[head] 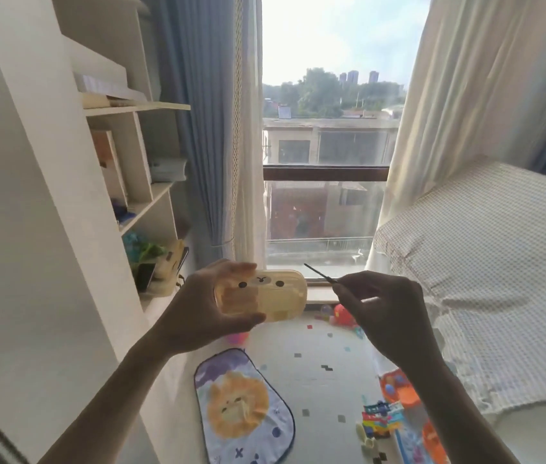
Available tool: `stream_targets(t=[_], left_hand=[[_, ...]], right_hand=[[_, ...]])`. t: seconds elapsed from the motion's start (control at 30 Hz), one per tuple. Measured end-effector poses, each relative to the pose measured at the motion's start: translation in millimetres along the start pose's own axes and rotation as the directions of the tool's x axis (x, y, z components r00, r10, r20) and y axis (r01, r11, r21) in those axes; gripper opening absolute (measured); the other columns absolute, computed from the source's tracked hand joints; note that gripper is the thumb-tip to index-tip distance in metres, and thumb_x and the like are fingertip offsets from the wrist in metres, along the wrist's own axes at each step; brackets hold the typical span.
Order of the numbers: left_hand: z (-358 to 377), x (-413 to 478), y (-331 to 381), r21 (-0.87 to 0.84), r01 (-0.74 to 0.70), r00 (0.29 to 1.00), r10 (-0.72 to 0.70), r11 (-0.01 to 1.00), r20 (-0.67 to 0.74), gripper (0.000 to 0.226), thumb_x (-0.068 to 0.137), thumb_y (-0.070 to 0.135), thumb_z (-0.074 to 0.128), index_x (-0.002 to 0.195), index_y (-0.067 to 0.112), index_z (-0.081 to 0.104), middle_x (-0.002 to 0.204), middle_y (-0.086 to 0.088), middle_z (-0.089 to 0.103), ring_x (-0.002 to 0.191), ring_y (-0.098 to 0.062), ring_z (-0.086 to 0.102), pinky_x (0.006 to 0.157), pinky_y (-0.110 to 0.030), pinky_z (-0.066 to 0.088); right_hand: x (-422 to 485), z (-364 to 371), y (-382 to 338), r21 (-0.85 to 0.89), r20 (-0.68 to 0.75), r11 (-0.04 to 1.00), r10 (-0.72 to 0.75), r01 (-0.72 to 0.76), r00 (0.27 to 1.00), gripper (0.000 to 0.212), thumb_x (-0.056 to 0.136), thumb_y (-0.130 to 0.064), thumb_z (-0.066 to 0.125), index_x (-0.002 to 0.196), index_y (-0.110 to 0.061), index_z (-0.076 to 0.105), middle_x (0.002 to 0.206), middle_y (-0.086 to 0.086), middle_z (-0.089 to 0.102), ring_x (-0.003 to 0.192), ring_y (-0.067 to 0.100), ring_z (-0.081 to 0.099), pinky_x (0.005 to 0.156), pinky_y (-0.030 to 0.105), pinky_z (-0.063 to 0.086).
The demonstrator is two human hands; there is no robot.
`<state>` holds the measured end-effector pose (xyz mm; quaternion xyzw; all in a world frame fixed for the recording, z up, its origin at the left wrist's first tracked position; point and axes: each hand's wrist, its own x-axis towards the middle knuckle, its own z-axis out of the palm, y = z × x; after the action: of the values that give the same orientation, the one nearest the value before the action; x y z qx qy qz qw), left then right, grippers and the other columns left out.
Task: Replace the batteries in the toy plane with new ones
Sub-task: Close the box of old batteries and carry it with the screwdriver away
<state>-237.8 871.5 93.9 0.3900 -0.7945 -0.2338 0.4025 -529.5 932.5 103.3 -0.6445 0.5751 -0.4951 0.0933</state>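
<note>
My left hand grips a translucent yellow case with a bear face on its lid, held up in front of the window with thumb below and fingers over the top edge. My right hand pinches a thin dark screwdriver, whose tip points up and left toward the case without touching it. A toy plane is not clearly identifiable; orange and blue toys lie on the floor mat at lower right, partly hidden by my right arm.
A white shelf unit stands at left with books and small toys. A bed with a checked cover fills the right. On the floor mat lie a lion-print cloth, a colourful packet and a red octopus toy.
</note>
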Motion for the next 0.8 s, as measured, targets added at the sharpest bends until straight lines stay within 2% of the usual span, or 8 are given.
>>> stream_targets(t=[0.1,0.2,0.27,0.37,0.53,0.6,0.7,0.8], left_hand=[[10.0,64.2,-38.5,-0.018,-0.006,1.000,0.006,1.000,0.003,0.079,0.067,0.044,0.096,0.137,0.021,0.065,0.126,0.013,0.069,0.115,0.002,0.067,0.085,-0.017,0.060],[26.2,131.7,-79.8,-0.009,-0.017,1.000,0.017,1.000,0.015,0.080,0.068,0.041,0.097,0.137,0.018,0.065,0.125,0.011,0.069,0.114,0.002,0.067,0.086,-0.016,0.059],[39.2,180.3,-105.4,-0.008,-0.026,0.999,0.026,1.000,0.026,0.081,0.068,0.044,0.095,0.137,0.016,0.065,0.125,0.010,0.070,0.113,0.002,0.067,0.087,-0.015,0.057],[53.6,254.0,-136.7,-0.018,-0.021,1.000,0.022,1.000,0.020,0.082,0.067,0.044,0.093,0.137,0.014,0.064,0.126,0.010,0.070,0.112,0.002,0.067,0.084,-0.013,0.057],[62.8,371.1,-182.5,-0.040,-0.003,1.000,0.003,0.999,-0.011,0.082,0.066,0.045,0.096,0.137,0.017,0.065,0.125,0.013,0.070,0.112,-0.002,0.068,0.090,-0.019,0.058],[64.2,412.6,-202.8,-0.043,0.007,1.000,-0.008,0.999,-0.022,0.082,0.065,0.047,0.093,0.136,0.017,0.065,0.125,0.012,0.070,0.113,-0.003,0.068,0.090,-0.017,0.057],[65.2,468.9,-238.2,-0.037,0.022,0.999,-0.023,0.999,-0.023,0.083,0.065,0.049,0.093,0.137,0.019,0.065,0.126,0.013,0.070,0.114,-0.004,0.067,0.090,-0.018,0.057],[66.6,519.0,-281.4,-0.038,0.044,0.999,-0.045,0.998,-0.027,0.082,0.066,0.042,0.096,0.138,0.018,0.064,0.127,0.011,0.070,0.115,-0.005,0.068,0.088,-0.016,0.057]], right_hand=[[60.6,20.5,41.6,-0.007,-0.004,1.000,0.004,-0.004,1.000,0.013,0.085,-0.019,0.084,0.079,-0.031,0.083,0.077,-0.039,0.075,0.076,-0.009,0.076,0.074,0.008,0.053],[122.6,43.0,85.5,-0.008,-0.012,1.000,0.000,0.000,1.000,0.012,0.084,-0.020,0.084,0.079,-0.031,0.083,0.069,-0.042,0.072,0.077,-0.011,0.075,0.073,0.002,0.050],[167.5,58.9,115.9,-0.019,-0.021,1.000,-0.018,0.018,1.000,0.011,0.083,-0.019,0.084,0.079,-0.028,0.084,0.068,-0.040,0.072,0.079,-0.011,0.075,0.075,0.005,0.053],[241.2,76.4,154.7,0.007,-0.017,1.000,-0.025,0.026,1.000,0.012,0.083,-0.014,0.085,0.079,-0.025,0.085,0.085,-0.041,0.073,0.081,-0.010,0.075,0.074,0.004,0.052],[366.4,105.7,203.8,0.046,0.007,0.998,-0.042,0.041,0.999,0.014,0.084,-0.013,0.085,0.080,-0.027,0.084,0.088,-0.043,0.071,0.082,-0.012,0.074,0.072,-0.002,0.048],[411.2,121.9,222.0,0.054,0.022,0.998,-0.043,0.042,0.999,0.014,0.084,-0.015,0.085,0.081,-0.028,0.084,0.087,-0.043,0.071,0.082,-0.012,0.074,0.072,-0.001,0.049],[469.3,149.4,250.1,0.058,0.040,0.997,-0.061,0.059,0.997,0.012,0.084,-0.017,0.085,0.083,-0.029,0.085,0.072,-0.046,0.070,0.079,-0.011,0.075,0.073,0.003,0.053],[524.4,180.4,278.0,0.060,0.041,0.996,-0.065,0.063,0.997,0.012,0.084,-0.016,0.086,0.083,-0.029,0.085,0.063,-0.042,0.068,0.077,-0.010,0.076,0.074,0.008,0.057]])
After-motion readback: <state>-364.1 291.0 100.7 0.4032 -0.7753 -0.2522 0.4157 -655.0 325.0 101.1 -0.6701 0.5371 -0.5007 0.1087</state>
